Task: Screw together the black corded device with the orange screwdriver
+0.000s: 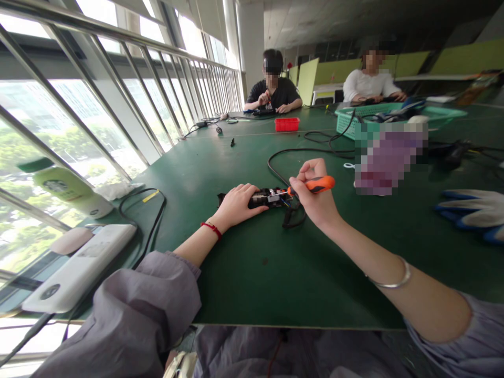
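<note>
Orange screwdriver (316, 185); teal basket (345, 125) of cables (377, 117)

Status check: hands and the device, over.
Left hand holds black device on table. Right hand grips orange-handled screwdriver, tip at device. Black cable beside it, not blocking.

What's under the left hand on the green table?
A small black device with exposed metal parts and wires. The left hand covers its left end, so that part cannot be seen. The right hand holds an orange screwdriver to its other end.
</note>
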{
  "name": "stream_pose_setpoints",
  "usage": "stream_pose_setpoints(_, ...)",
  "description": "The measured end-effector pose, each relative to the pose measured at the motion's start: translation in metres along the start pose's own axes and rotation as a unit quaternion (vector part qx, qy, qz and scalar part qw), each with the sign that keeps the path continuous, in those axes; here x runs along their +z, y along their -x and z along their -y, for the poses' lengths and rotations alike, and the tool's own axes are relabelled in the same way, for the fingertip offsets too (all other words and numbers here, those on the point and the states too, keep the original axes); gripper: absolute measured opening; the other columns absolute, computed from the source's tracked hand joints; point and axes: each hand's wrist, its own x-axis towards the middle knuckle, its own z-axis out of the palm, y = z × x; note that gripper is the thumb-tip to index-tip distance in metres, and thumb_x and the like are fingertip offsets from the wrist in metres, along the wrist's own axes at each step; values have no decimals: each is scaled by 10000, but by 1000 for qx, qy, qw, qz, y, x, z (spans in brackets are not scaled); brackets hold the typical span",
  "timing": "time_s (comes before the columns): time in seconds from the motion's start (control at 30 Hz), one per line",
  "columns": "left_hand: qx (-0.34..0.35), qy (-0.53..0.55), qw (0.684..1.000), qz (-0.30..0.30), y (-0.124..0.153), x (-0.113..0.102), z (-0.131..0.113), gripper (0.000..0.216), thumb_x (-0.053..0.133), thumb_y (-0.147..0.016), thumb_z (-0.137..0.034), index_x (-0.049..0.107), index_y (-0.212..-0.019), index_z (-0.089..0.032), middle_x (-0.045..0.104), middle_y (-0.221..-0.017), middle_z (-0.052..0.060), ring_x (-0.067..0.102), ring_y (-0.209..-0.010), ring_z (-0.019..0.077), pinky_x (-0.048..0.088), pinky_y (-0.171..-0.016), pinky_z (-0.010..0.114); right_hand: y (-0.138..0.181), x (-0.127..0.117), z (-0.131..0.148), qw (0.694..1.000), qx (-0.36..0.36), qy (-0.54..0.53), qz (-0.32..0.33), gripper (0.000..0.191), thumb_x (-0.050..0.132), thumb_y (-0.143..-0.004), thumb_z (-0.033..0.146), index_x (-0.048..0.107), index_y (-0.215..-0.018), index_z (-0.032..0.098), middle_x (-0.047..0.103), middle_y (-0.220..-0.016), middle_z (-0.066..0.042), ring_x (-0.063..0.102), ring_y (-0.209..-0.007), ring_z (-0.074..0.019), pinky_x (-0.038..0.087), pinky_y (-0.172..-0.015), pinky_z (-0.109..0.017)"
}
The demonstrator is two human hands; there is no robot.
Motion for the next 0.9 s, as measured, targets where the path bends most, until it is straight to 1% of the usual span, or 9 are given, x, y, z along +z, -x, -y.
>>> stream_pose_setpoints(0.1, 0, 2, 1000, -1, 0, 1, 0, 479, 501, -793, -610, 543, -1008, -184, 609, -978, 77, 565, -889, 245, 446, -790, 368, 0, 0, 3, 999, 10, 47, -3, 158, 564, -763, 269, 418, -717, 232, 401, -540, 77, 393, -468, -92, 370, -553, -269)
stream_pose_setpoints(0.17, 1, 3, 1000, -1, 0, 0, 1, 477, 503, -794, -606, 544, -1007, -181, 611, -974, 79, 565, -886, 246, 446, -785, 368, 0, -1, 3, 999, 7, 45, 7, 136, 586, -729, 223, 454, -763, 227, 419, -563, 77, 408, -481, -92, 373, -552, -263)
stream_pose_setpoints(0.3, 2, 1, 1000, -2, 0, 0, 0, 484, 501, -794, -610, 543, -1013, -181, 608, -970, 78, 564, -885, 245, 448, -780, 366, -1, -1, 0, 1000, -23, -2, 11, 348, 608, -651, 153, 433, -943, 227, 464, -691, 57, 479, -567, -111, 404, -563, -260)
stream_pose_setpoints(0.37, 1, 1, 1000, -2, 0, 0, 0, 488, 502, -791, -614, 545, -1015, -182, 609, -976, 77, 563, -885, 245, 448, -783, 367, 0, -1, 0, 1000, -30, 7, -3, 356, 622, -662, 187, 423, -953, 232, 483, -710, 52, 499, -594, -118, 415, -589, -266)
stream_pose_setpoints(0.5, 0, 0, 1000, -1, 0, 0, 0, 483, 502, -793, -612, 544, -1013, -184, 610, -977, 76, 564, -887, 244, 447, -788, 368, 1, -1, 5, 998, 12, 58, 0, 173, 614, -738, 318, 481, -801, 227, 423, -503, 85, 426, -461, -103, 365, -524, -257)
stream_pose_setpoints(0.57, 0, -1, 1000, 0, 0, -1, 0, 477, 504, -795, -607, 544, -1009, -182, 610, -972, 76, 565, -888, 245, 446, -784, 368, 1, -2, 8, 997, 20, 68, 21, 155, 575, -770, 317, 494, -688, 214, 431, -482, 70, 406, -440, -92, 337, -494, -249)
stream_pose_setpoints(0.67, -1, -1, 1000, -1, 0, -1, 0, 479, 507, -794, -606, 546, -1007, -178, 610, -965, 75, 565, -885, 246, 446, -774, 367, -1, -2, 6, 998, 5, 55, 37, 67, 575, -740, 225, 518, -772, 212, 429, -517, 75, 419, -463, -94, 362, -526, -249)
stream_pose_setpoints(0.8, 3, -4, 1000, 0, 0, -1, -1, 486, 502, -795, -613, 545, -1004, -176, 610, -961, 73, 562, -878, 243, 446, -766, 361, -2, -3, 0, 999, -39, 25, 16, 337, 603, -642, 135, 454, -931, 225, 469, -671, 63, 472, -552, -106, 414, -600, -264)
stream_pose_setpoints(0.9, 4, -3, 1000, 1, 0, 0, 0, 489, 499, -795, -616, 546, -1003, -176, 610, -958, 71, 562, -871, 241, 445, -768, 361, 0, -3, 1, 998, -27, 49, 17, 290, 619, -674, 206, 431, -893, 231, 444, -594, 79, 464, -530, -112, 392, -583, -266)
